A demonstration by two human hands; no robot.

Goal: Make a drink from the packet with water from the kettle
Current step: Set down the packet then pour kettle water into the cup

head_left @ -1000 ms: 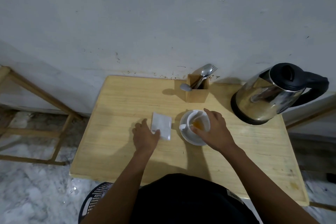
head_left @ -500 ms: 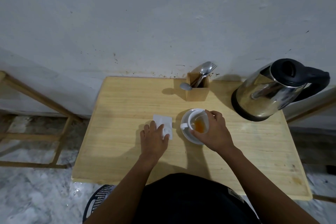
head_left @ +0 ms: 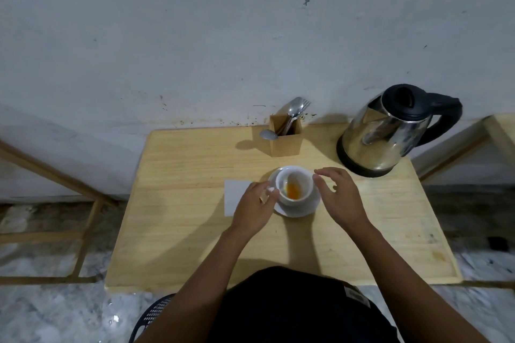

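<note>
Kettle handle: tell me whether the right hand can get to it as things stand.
Probably yes. The right hand hovers open beside the cup, holding nothing. Only bare table lies between it and the kettle, whose black handle faces right, away from the wooden holder.

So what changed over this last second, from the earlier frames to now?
The right hand let go of the cup and now hovers open beside it. The left hand left the packet and moved right to the cup's handle. Cup, saucer, packet and kettle stayed put.
</note>
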